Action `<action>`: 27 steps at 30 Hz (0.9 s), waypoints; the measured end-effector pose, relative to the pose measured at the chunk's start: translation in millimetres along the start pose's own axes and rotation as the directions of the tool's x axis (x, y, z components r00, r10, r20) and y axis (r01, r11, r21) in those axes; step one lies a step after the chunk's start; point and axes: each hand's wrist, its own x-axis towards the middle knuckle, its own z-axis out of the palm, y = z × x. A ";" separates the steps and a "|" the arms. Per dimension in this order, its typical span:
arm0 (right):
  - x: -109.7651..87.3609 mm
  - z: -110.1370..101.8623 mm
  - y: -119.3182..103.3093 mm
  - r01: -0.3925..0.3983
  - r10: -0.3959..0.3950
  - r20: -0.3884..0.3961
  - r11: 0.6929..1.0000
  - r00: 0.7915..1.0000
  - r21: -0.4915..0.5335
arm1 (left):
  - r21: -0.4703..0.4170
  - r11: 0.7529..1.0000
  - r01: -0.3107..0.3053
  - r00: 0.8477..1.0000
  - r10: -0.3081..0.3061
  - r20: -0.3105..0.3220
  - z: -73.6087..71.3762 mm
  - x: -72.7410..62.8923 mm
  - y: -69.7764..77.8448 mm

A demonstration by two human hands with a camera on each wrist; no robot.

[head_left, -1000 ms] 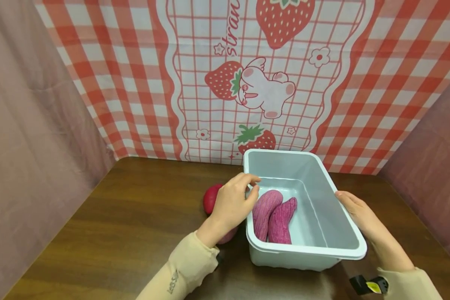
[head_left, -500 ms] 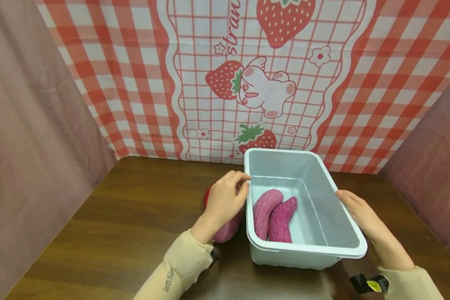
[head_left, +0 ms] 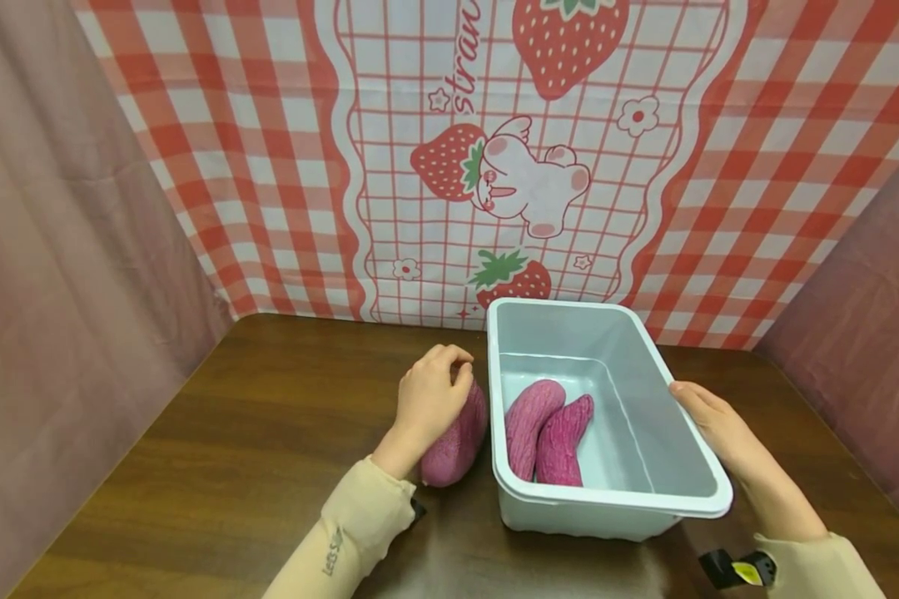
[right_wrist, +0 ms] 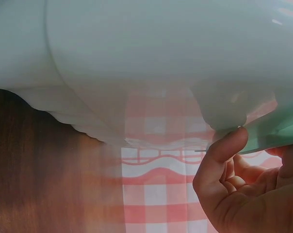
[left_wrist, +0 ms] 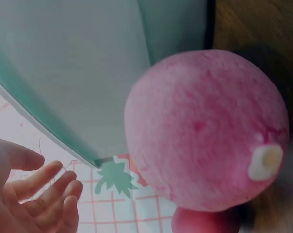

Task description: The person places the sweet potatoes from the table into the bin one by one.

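Note:
My left hand (head_left: 425,399) hovers over a large rounded pink-purple vegetable (head_left: 452,456) beside the bin, fingers loosely bent and nothing between them. The left wrist view shows a gap between the hand (left_wrist: 37,196) and this vegetable (left_wrist: 200,126), which has a pale stub at one end. Behind it, a red round thing (left_wrist: 204,222) shows only partly. With my right hand (head_left: 719,426) I grip the right rim of a pale grey plastic bin (head_left: 592,497). Two long, wrinkled, purple vegetables lie inside: a lighter one (head_left: 528,424) and a darker one (head_left: 563,445).
The brown wooden table (head_left: 270,449) reaches back to a red-and-white checked cloth (head_left: 270,183) with strawberry prints. Pink curtains (head_left: 67,274) hang on both sides. The bin stands near the cloth.
My left hand has moved left, from above the bin's left rim to over the large pink-purple vegetable, now covering the red thing in the head view. My right hand and the bin stay put.

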 end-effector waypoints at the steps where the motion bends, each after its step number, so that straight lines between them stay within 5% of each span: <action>1: -0.1 0.1 0.2 0.000 0.000 0.001 1.000 1.000 0.002 | 0.007 1.000 0.017 1.000 -0.017 -0.002 -0.1 0.1 -1.2; 27: -0.1 1.8 3.5 -0.016 0.016 0.010 1.000 1.000 0.006 | 0.086 0.985 0.150 0.985 -0.156 0.073 3.2 -5.1 -22.3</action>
